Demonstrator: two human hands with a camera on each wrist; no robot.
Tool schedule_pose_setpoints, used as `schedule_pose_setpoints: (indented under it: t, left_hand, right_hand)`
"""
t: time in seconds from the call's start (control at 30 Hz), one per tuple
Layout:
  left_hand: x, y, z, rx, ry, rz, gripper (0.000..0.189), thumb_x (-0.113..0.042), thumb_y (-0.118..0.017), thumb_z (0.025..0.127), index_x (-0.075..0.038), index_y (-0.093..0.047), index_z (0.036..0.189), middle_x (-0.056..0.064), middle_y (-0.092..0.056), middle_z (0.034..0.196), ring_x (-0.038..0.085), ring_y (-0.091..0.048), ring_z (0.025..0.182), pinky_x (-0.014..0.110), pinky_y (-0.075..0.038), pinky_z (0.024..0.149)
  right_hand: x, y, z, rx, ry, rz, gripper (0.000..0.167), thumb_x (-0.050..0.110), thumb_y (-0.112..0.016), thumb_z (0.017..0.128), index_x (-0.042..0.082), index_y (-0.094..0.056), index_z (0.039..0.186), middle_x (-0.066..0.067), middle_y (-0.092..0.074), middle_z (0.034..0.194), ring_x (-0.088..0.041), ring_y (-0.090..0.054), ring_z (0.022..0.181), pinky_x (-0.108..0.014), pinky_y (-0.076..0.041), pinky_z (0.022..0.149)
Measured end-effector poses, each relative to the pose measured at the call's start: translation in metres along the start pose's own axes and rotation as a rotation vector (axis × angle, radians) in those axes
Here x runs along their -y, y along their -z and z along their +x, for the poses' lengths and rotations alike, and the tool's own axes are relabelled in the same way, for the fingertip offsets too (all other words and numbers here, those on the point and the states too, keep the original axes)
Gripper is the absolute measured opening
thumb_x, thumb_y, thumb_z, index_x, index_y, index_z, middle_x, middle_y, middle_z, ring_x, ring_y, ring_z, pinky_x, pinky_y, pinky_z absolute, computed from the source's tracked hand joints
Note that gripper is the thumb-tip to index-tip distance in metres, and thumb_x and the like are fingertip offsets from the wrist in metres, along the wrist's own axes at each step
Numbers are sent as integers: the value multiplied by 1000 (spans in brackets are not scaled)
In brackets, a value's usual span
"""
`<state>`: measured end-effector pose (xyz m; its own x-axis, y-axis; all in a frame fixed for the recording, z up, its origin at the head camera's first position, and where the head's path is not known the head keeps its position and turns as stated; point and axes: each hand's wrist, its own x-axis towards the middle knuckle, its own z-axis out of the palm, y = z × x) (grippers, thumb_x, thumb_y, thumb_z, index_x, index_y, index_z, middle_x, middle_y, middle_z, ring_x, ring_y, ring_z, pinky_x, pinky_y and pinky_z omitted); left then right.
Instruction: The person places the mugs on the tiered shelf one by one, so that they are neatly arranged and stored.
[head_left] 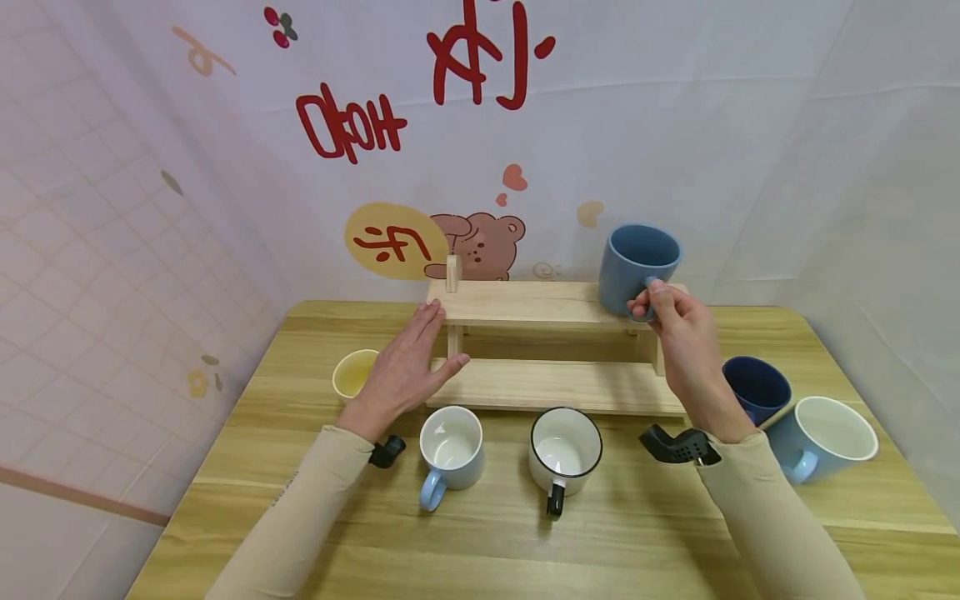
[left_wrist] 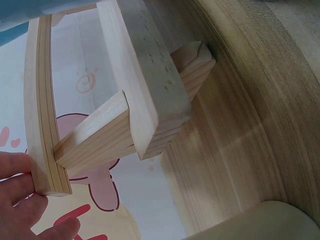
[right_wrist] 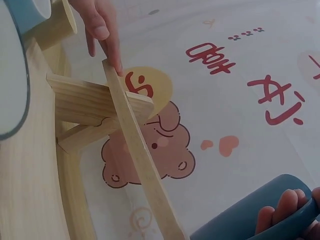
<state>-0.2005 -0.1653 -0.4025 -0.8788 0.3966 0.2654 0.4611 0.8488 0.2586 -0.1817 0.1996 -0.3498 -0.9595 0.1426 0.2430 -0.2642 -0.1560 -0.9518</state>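
Observation:
My right hand (head_left: 688,354) pinches the handle of a blue-grey mug (head_left: 626,271). The mug is upright at the right end of the upper board of a two-tier wooden shelf (head_left: 525,302); whether its base touches the wood cannot be told. At the shelf's left end, my left hand (head_left: 405,362) rests its extended fingertips against the upper board, thumb spread. The left wrist view shows those fingers (left_wrist: 17,185) at the board's end. In the right wrist view, curled fingers (right_wrist: 287,207) wrap the mug's handle.
In front of the shelf stand a light blue mug (head_left: 453,450) and a white black-rimmed mug (head_left: 562,458). A yellow cup (head_left: 348,379) is beside the left hand. Right of the shelf are a navy mug (head_left: 757,387) and a larger light blue mug (head_left: 821,442). A printed curtain hangs behind.

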Motion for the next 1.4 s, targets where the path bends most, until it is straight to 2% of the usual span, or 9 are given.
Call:
schedule_pose_setpoints:
  t: [0.17, 0.33, 0.53, 0.73, 0.87, 0.97, 1.07, 1.2, 1.4]
  left_hand:
    - [0, 0, -1, -11, -11, -5, 92, -71, -37, 92, -3, -28, 153, 11, -23, 159, 24, -16, 148, 43, -26, 116]
    - [0, 1, -1, -11, -6, -6, 92, -72, -36, 92, -4, -27, 153, 10, -22, 160, 22, -16, 148, 43, -28, 115]
    - [-1, 1, -1, -14, -7, -8, 93, -73, -36, 91, -4, -27, 153, 9, -23, 160, 22, -15, 148, 43, -28, 115]
    - [-1, 0, 0, -4, -10, -7, 93, -73, -35, 92, -4, -26, 153, 10, -22, 160, 22, -15, 148, 43, -28, 115]
    - [-2, 0, 1, -5, -8, -9, 93, -73, -35, 91, -4, -27, 153, 10, -22, 160, 22, -15, 148, 43, -28, 114]
    - [-2, 0, 1, -2, -6, -13, 93, -73, -35, 91, -5, -26, 153, 9, -21, 160, 21, -14, 148, 43, -28, 115]
    - [-2, -1, 1, -1, -1, -12, 93, -73, -35, 91, -6, -26, 154, 8, -20, 161, 21, -14, 148, 44, -29, 114]
    - [-1, -2, 1, -5, 3, -5, 92, -73, -35, 91, -7, -25, 154, 7, -19, 161, 22, -14, 148, 45, -30, 114]
    - [-1, -3, 1, -9, 3, -10, 91, -73, -36, 91, -6, -27, 154, 7, -19, 161, 22, -14, 148, 46, -32, 112]
  right_hand:
    - [-1, -1, 2, 14, -24, -41, 39, 31, -58, 98, -8, -62, 96, -6, -59, 92, -16, -59, 88, -20, -47, 91]
    - [-2, 1, 4, 51, -62, -108, 46, 36, -58, 97, -9, -62, 102, -5, -64, 91, -17, -59, 94, -19, -45, 94]
    - [-3, 6, 3, 74, -88, -134, 51, 39, -58, 96, -10, -61, 109, -6, -64, 99, -17, -59, 102, -22, -42, 101]
    - [-4, 13, -5, 105, -93, -179, 52, 37, -58, 97, -9, -58, 121, -9, -62, 113, -20, -52, 117, -28, -36, 109]
    - [-4, 18, -17, 111, -59, -286, 49, 38, -55, 99, -1, -57, 130, -12, -58, 127, -19, -45, 126, -42, -32, 112]
    - [-4, 21, -28, 104, -36, -421, 48, 40, -52, 100, 13, -54, 139, -7, -55, 137, -18, -43, 130, -49, -34, 110]
    - [-6, 24, -39, 107, -28, -529, 49, 42, -51, 100, 26, -46, 146, -1, -51, 143, -19, -46, 132, -36, -41, 106]
    - [-11, 28, -52, 131, -3, -562, 51, 36, -52, 101, 27, -39, 150, -3, -48, 147, -22, -47, 132, -12, -43, 94]
    - [-16, 32, -67, 167, 44, -575, 47, 27, -53, 102, 25, -43, 148, -2, -47, 147, -23, -47, 132, -8, -40, 94]
